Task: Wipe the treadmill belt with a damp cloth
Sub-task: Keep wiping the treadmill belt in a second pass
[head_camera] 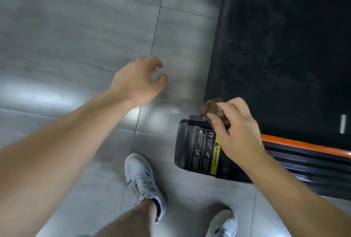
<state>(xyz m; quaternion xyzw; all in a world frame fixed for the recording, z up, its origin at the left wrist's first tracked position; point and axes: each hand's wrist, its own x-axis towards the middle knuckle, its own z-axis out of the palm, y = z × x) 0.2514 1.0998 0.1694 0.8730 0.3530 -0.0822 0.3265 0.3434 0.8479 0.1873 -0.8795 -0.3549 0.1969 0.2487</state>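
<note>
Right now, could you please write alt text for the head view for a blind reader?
A person on grey floor tiles holds a bunched brown cloth in the right hand at the corner of a black treadmill belt, by an end cap with a yellow warning label. The left hand hangs open over the floor.

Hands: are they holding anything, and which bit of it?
The right hand grips a bunched brown cloth around its middle, with one end poking out free. The left hand holds nothing.
</note>
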